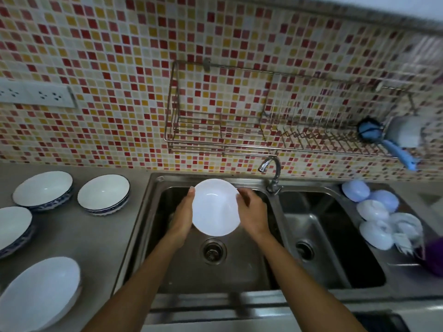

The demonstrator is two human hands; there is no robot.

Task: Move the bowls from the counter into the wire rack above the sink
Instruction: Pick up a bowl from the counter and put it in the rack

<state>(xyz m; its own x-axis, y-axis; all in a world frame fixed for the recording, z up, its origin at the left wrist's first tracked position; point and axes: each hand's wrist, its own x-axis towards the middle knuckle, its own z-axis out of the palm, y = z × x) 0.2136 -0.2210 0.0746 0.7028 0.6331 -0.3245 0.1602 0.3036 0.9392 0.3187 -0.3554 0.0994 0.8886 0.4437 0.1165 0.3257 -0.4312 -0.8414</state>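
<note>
I hold a plain white bowl (215, 207) over the left sink basin, its inside facing me. My left hand (183, 216) grips its left rim and my right hand (253, 212) grips its right rim. The wire rack (215, 140) hangs on the tiled wall above the sink, and its left section holds nothing. On the counter to the left stand several more white bowls: two with blue-patterned outsides at the back (43, 190) (103, 194), one at the left edge (13, 227), and a large plain one in front (39, 293).
A curved tap (272, 172) stands between rack and sink (153, 212), just right of the held bowl. Several small upturned bowls (376, 212) lie on the right drainboard. A blue brush (395, 149) and a grey cup (405, 133) hang at the rack's right end. Sockets (36, 93) are on the wall at left.
</note>
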